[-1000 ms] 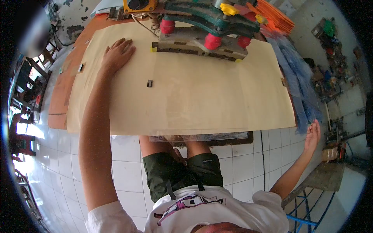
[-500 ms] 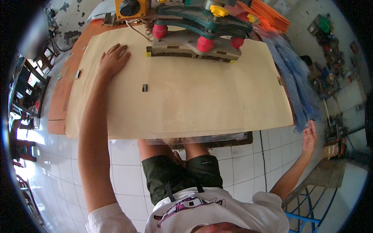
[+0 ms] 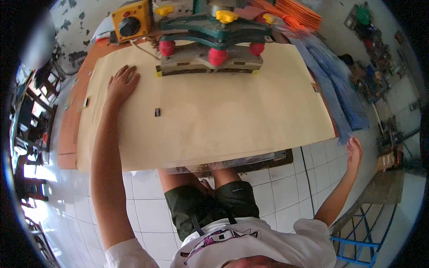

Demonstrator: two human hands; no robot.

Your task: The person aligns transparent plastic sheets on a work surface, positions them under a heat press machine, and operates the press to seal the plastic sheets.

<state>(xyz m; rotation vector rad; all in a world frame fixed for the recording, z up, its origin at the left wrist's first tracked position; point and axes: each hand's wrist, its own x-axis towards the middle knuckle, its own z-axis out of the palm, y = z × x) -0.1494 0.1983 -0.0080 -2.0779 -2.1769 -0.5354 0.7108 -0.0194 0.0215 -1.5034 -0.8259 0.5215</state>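
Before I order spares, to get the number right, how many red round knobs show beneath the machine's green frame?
3, beneath the green frame: left knob, front middle knob and right knob. More may be hidden behind.

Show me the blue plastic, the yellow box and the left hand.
Blue plastic (image 3: 343,91): head view, middle of its length.
Yellow box (image 3: 137,13): head view, front, above the knob.
Left hand (image 3: 122,85): head view, back of it.

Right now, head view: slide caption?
Left hand flat on a tan sheet by a green machine, right hand at the near end of blue sheeting.
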